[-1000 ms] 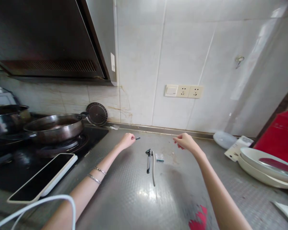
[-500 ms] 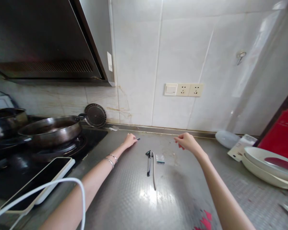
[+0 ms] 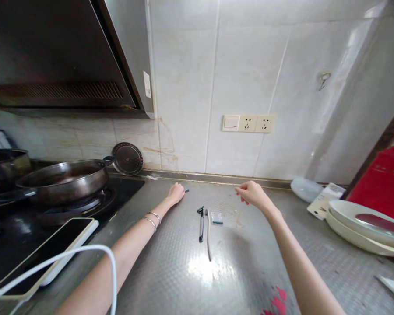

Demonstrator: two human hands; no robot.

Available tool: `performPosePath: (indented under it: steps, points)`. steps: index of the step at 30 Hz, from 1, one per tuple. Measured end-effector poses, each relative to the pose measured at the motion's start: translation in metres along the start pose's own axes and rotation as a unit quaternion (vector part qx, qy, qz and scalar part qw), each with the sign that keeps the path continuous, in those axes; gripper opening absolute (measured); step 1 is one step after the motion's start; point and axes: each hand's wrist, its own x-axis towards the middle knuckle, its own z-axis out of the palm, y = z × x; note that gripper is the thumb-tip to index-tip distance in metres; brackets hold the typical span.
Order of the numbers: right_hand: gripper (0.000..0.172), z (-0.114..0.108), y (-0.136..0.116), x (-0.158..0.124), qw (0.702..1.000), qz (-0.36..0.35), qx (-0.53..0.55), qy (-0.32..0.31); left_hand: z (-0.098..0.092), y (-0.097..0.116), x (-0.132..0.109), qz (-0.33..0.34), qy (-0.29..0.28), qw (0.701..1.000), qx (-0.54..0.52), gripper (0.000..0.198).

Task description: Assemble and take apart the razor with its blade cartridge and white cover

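Note:
My left hand (image 3: 175, 193) rests low on the steel counter (image 3: 184, 271), fingers pinched on a small dark piece (image 3: 186, 190) that sticks out to the right. My right hand (image 3: 251, 193) hovers just above the counter with its fingers curled together in a pinch; what they hold, if anything, is too small to make out. Between and a little nearer than the hands lie a black pen (image 3: 201, 223), a thin white tube (image 3: 208, 234) and a small clear packet (image 3: 217, 217).
A hob with a steel pan (image 3: 62, 179) and a second pot (image 3: 3, 164) stands at the left, with a round lid (image 3: 128, 158) against the wall. A phone (image 3: 44, 251) with a white cable (image 3: 68, 258) lies near left. White plates (image 3: 361, 223), a box (image 3: 325, 199) and a red object (image 3: 387, 183) sit right.
My left hand has sunk onto the counter with the dark piece still in its fingers. The right hand has barely moved. The view has shifted slightly.

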Motion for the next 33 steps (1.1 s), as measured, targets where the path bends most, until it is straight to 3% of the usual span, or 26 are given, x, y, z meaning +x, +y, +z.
performPosePath:
  steps: [7, 12, 18, 21, 24, 33]
  points:
    - [0.029, 0.000, 0.001, -0.001, 0.999, -0.024, -0.025, 0.029, -0.005, 0.000, 0.001, 0.006, 0.010, 0.999, -0.035, 0.024]
    - [0.032, 0.000, -0.003, -0.003, 0.995, -0.077, -0.041, 0.045, -0.022, 0.007, 0.007, 0.014, -0.005, 0.994, -0.111, 0.030]
    - [0.026, 0.004, -0.015, -0.007, 0.988, -0.152, 0.007, 0.005, -0.053, 0.036, -0.008, 0.071, -0.045, 0.972, -0.219, 0.031]
    - [0.026, 0.007, -0.021, -0.010, 0.982, -0.178, 0.055, -0.027, -0.068, 0.054, -0.028, 0.100, -0.113, 0.935, -0.320, 0.032]
    - [0.027, 0.010, -0.028, -0.012, 0.973, -0.200, 0.094, -0.068, -0.081, 0.068, -0.044, 0.135, -0.179, 0.908, -0.354, 0.025]
    - [0.025, 0.018, -0.040, -0.017, 0.952, -0.234, 0.132, -0.147, -0.110, 0.082, -0.060, 0.159, -0.185, 0.903, -0.353, 0.021]
